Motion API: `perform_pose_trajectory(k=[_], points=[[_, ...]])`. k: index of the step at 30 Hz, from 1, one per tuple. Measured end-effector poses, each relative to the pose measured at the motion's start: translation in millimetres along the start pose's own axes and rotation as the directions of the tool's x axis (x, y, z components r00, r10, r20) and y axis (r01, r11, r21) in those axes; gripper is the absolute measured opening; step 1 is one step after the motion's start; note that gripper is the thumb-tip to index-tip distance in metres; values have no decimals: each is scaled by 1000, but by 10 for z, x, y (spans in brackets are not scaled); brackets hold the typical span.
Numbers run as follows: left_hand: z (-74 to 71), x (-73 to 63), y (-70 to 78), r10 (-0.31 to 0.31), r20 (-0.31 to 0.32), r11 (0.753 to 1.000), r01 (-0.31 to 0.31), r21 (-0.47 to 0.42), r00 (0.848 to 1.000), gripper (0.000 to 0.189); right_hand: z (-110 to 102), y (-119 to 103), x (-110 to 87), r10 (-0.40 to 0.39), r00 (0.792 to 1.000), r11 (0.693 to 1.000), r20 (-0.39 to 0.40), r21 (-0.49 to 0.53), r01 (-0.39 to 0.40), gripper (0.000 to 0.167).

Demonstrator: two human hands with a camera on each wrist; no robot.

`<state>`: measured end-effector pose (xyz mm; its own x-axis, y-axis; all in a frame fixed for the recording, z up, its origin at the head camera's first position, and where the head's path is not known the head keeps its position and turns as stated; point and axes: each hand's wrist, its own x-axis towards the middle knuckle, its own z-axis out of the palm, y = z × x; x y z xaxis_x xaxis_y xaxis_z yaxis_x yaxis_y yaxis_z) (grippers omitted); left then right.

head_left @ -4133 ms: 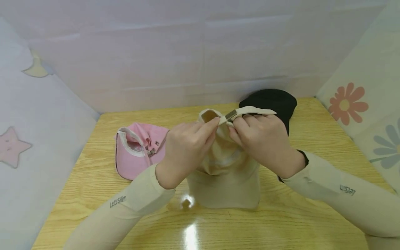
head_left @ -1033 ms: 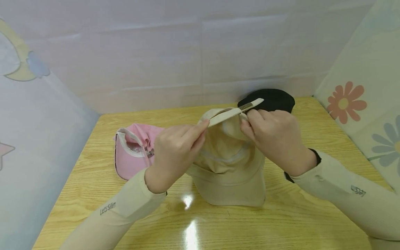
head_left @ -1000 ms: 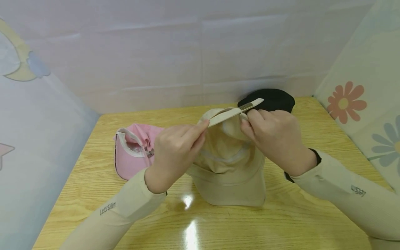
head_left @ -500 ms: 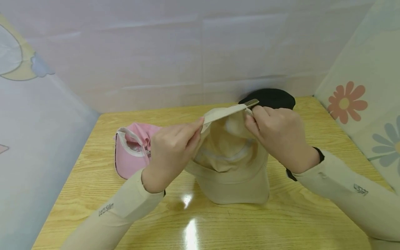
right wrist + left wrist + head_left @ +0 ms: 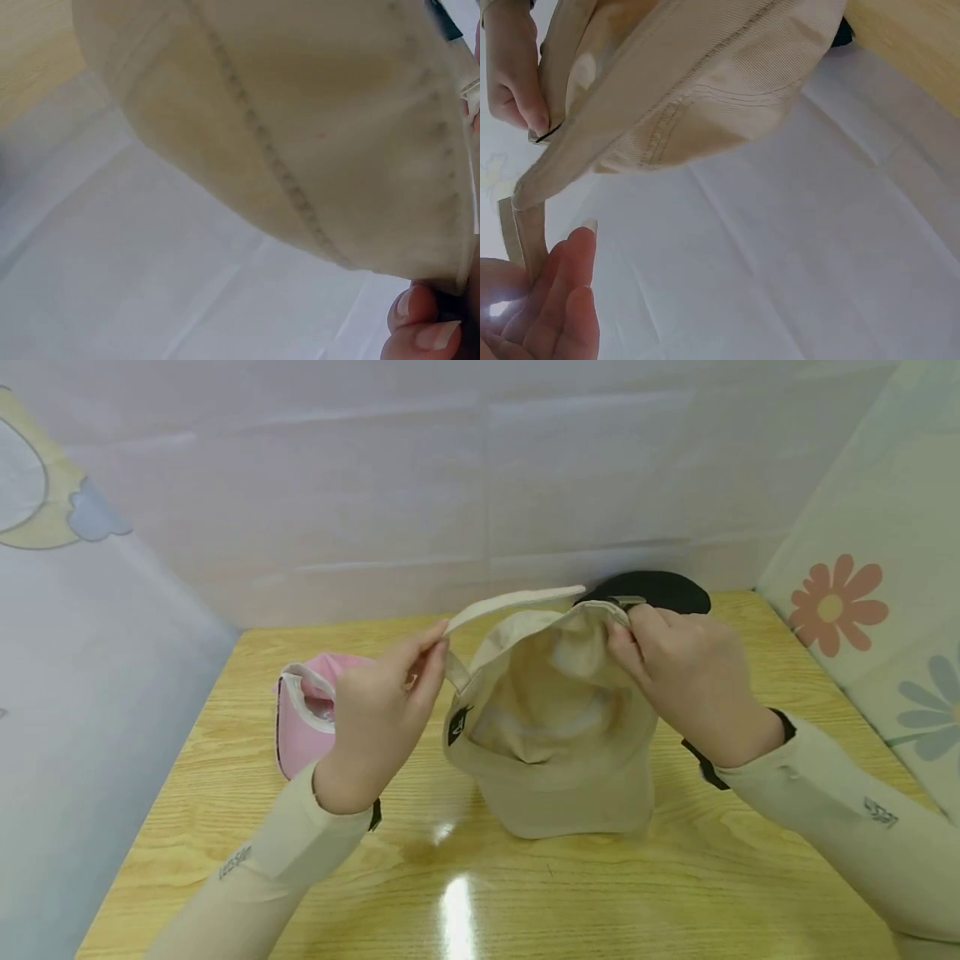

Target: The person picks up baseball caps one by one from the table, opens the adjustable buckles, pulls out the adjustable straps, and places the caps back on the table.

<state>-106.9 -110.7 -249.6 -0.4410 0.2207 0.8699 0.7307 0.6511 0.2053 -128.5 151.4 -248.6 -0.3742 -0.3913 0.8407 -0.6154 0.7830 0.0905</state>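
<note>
Beige strap (image 5: 517, 598), pinched by the left hand (image 5: 386, 714), has now apparently cleared the partly hidden buckle (image 5: 628, 600); the right hand (image 5: 693, 681) grips the cap (image 5: 558, 797), whose back stands unfastened.

Matt woven cloth, beige cap (image 5: 555, 735), centre | metallic sheen, clasp (image 5: 628, 601), right of centre | matt cloth, pink cap (image 5: 306, 739), left | matt, black hat (image 5: 654, 587), upper right | glossy wood grain, tabletop (image 5: 600, 902), bottom
</note>
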Motion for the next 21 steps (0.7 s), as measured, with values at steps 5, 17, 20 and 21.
perform_pose_trajectory(k=[5,17,20,21], points=[[-52,64,7,-201,81,932,216,-292,976,13,3,13,-14,0,1000,1000,-4,-1,0,47],[-169,384,-1,-711,389,223,712,-665,586,4,-23,37,-142,18,994,1000,105,-20,-16,52],[-151,417,-4,-716,409,104,665,-740,566,9,8,47,-218,26,993,1000,113,-10,-25,53],[-147,421,-5,-713,414,74,648,-758,566,12,22,52,-248,30,993,1000,114,-3,-30,53]])
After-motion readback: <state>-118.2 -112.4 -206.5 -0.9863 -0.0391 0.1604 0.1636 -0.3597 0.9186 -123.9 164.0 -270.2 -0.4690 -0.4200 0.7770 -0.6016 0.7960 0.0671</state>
